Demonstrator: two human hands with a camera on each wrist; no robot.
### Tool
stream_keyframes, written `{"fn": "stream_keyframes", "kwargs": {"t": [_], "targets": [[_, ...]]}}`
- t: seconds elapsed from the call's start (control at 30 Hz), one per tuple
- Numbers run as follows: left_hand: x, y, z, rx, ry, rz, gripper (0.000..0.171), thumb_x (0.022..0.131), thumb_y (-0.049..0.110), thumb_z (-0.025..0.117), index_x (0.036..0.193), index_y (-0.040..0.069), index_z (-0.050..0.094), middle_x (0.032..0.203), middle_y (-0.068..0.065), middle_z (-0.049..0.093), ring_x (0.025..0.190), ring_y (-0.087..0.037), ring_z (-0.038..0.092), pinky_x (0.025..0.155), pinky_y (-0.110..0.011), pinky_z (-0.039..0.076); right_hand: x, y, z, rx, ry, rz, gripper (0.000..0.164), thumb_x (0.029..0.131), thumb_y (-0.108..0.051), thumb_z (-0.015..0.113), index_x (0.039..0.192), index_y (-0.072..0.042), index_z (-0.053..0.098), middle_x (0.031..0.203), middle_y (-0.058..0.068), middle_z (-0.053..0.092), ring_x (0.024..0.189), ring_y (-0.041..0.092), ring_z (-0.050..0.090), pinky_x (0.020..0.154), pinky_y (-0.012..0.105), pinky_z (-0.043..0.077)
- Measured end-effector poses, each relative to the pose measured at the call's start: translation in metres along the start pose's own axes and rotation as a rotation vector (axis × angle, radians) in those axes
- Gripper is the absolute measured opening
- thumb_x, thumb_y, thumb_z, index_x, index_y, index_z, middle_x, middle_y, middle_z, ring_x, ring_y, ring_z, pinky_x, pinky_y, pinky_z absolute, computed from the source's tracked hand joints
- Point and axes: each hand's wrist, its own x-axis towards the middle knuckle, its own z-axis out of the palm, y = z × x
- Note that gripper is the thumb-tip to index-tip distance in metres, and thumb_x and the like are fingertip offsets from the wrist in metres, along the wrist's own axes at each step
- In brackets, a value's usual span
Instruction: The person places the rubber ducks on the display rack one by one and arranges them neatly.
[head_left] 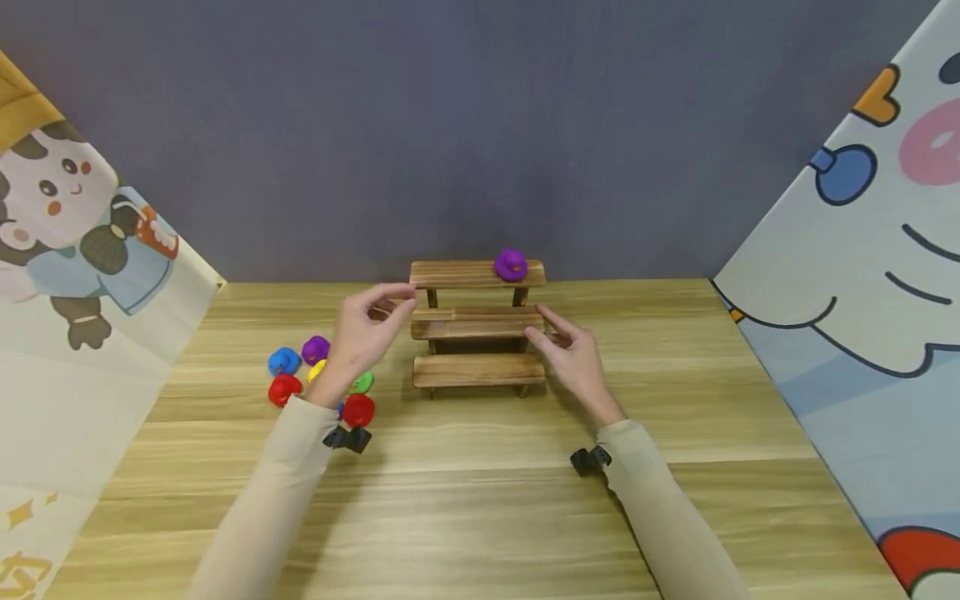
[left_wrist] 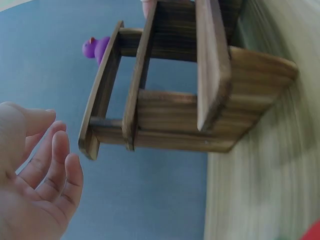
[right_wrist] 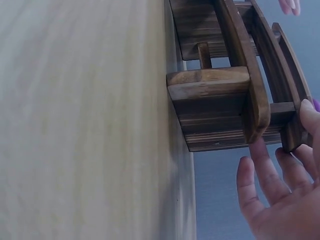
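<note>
"How are your left fingers?"
"On my left hand, thumb and forefinger bow toward each other, tips apart on nothing, just beside the left end of the three-tier wooden stand."
"And your right?"
"My right hand has thumb and forefinger spread, one on either side of the middle board's right end; how hard they press, I can't tell."
"Your arms?"
"Both slant forward and inward over the tabletop, palms turned inward, the left passing above some coloured toy ducks."
"Where's the purple duck?"
"On the top board, toward its right end."
</note>
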Motion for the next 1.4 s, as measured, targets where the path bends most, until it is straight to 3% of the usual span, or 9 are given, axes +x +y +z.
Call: {"fn": "stream_keyframes", "kwargs": {"t": [0.3, 0.5, 0.8, 1.0, 1.07, 1.27, 1.4], "targets": [[-0.020, -0.015, -0.023, 0.057, 0.023, -0.058, 0.023, 0.102, 0.021, 0.075, 0.121, 0.009, 0.080, 0.114, -0.012, 0.080, 0.087, 0.000, 0.066, 0.079, -0.015, 0.055, 0.002, -0.004, 0.003, 0.029, -0.013, -0.007, 0.056, 0.100, -0.030, 0.078, 0.151, -0.016, 0.060, 0.156, 0.007, 0.059, 0.117, 0.037, 0.075, 0.089, 0.021, 0.061], [-0.031, -0.023, -0.035, 0.075, 0.030, -0.081, 0.024, 0.102, 0.024, 0.074, 0.122, 0.011, 0.080, 0.114, -0.012, 0.080, 0.087, 0.000, 0.066, 0.080, -0.013, 0.054, 0.000, -0.004, 0.002, 0.023, 0.000, -0.018, 0.055, 0.100, -0.028, 0.078, 0.150, -0.015, 0.062, 0.153, 0.011, 0.061, 0.115, 0.038, 0.075, 0.087, 0.018, 0.061], [-0.045, -0.040, -0.054, 0.143, 0.077, -0.133, 0.026, 0.101, 0.025, 0.075, 0.120, 0.008, 0.080, 0.109, -0.008, 0.080, 0.084, 0.005, 0.065, 0.075, -0.011, 0.053, -0.001, -0.002, 0.002, 0.025, 0.017, -0.015, 0.055, 0.099, -0.027, 0.079, 0.150, -0.014, 0.062, 0.151, 0.015, 0.063, 0.115, 0.039, 0.075, 0.084, 0.015, 0.060], [-0.056, -0.052, -0.062, 0.147, 0.108, -0.133, 0.025, 0.100, 0.017, 0.076, 0.119, 0.001, 0.079, 0.108, -0.010, 0.079, 0.081, 0.008, 0.064, 0.073, -0.007, 0.052, -0.002, 0.002, 0.001, 0.023, 0.009, -0.008, 0.055, 0.100, -0.027, 0.078, 0.151, -0.015, 0.061, 0.149, 0.015, 0.065, 0.115, 0.038, 0.075, 0.084, 0.016, 0.060], [-0.060, -0.056, -0.064, 0.151, 0.114, -0.135, 0.024, 0.100, 0.015, 0.076, 0.119, 0.001, 0.080, 0.106, -0.006, 0.080, 0.081, 0.007, 0.063, 0.073, -0.008, 0.051, -0.002, 0.003, 0.001, 0.027, 0.007, -0.005, 0.055, 0.100, -0.027, 0.078, 0.151, -0.015, 0.061, 0.147, 0.016, 0.066, 0.114, 0.038, 0.075, 0.085, 0.015, 0.060], [-0.067, -0.067, -0.073, 0.163, 0.137, -0.138, 0.022, 0.101, 0.015, 0.075, 0.118, 0.003, 0.080, 0.095, 0.030, 0.071, 0.079, 0.005, 0.063, 0.071, -0.008, 0.051, -0.002, 0.003, 0.000, 0.029, 0.011, -0.002, 0.055, 0.100, -0.025, 0.078, 0.151, -0.015, 0.060, 0.143, 0.017, 0.068, 0.112, 0.039, 0.076, 0.078, 0.014, 0.059], [-0.070, -0.069, -0.083, 0.168, 0.157, -0.159, 0.025, 0.101, 0.018, 0.075, 0.119, 0.000, 0.079, 0.094, 0.033, 0.072, 0.078, 0.005, 0.063, 0.070, -0.007, 0.051, -0.001, 0.001, -0.001, 0.022, 0.010, -0.003, 0.055, 0.100, -0.026, 0.078, 0.151, -0.015, 0.061, 0.136, 0.020, 0.071, 0.111, 0.039, 0.077, 0.077, 0.015, 0.060]]}}
